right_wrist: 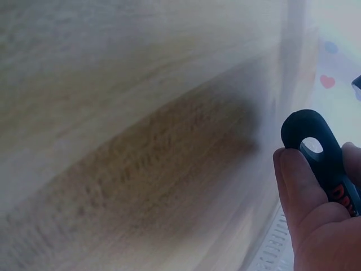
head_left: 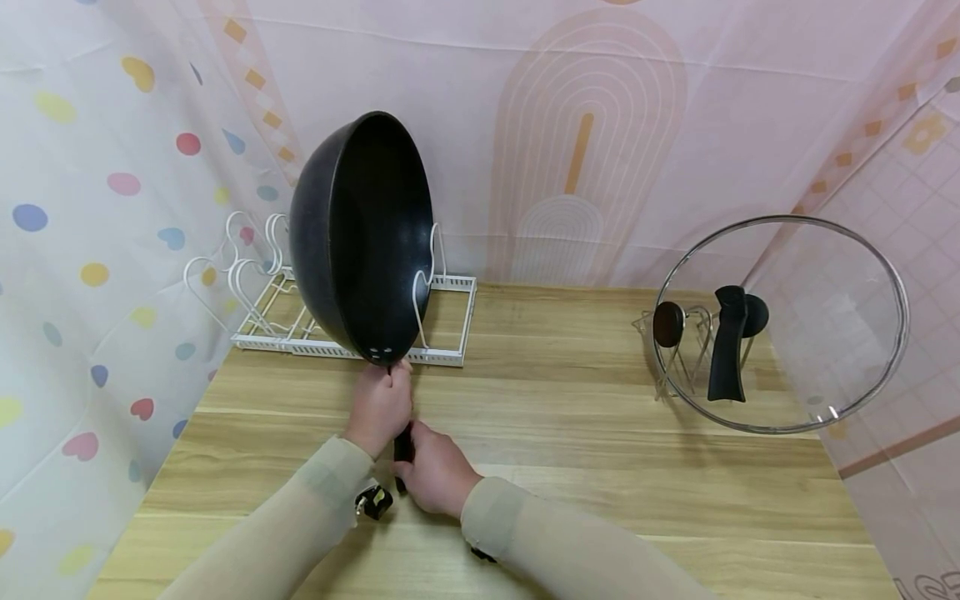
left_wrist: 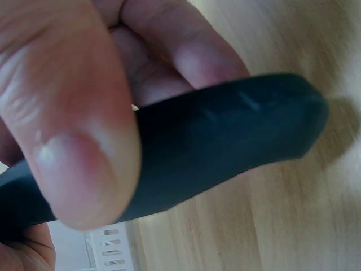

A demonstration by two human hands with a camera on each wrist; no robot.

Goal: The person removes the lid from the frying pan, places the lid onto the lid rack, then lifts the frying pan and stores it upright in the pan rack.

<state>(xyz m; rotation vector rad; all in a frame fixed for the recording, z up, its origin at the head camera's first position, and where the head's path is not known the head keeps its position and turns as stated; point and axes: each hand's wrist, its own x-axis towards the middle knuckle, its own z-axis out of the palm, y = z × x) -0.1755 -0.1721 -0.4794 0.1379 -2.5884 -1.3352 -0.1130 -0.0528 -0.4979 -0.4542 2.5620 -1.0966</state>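
Observation:
A large black wok (head_left: 382, 225) stands on its side in a white wire rack (head_left: 450, 357), its hollow turned to the right and its handle toward me. My left hand (head_left: 381, 408) grips the handle close to the wok's rim. In the left wrist view the thumb (left_wrist: 84, 169) lies across the dark handle (left_wrist: 225, 135), with fingers behind it. Nearer the handle's end, my right hand (head_left: 438, 471) holds it too. The right wrist view shows the fingers (right_wrist: 302, 180) against the handle tip (right_wrist: 299, 127), which has a hanging hole.
White wire dividers (head_left: 243, 283) rise from the rack left of the wok. At the right, a big glass lid (head_left: 832, 325) with a black knob handle leans upright on a small metal stand (head_left: 701, 342). Patterned curtains (head_left: 592, 150) hang behind the wooden table (head_left: 555, 400).

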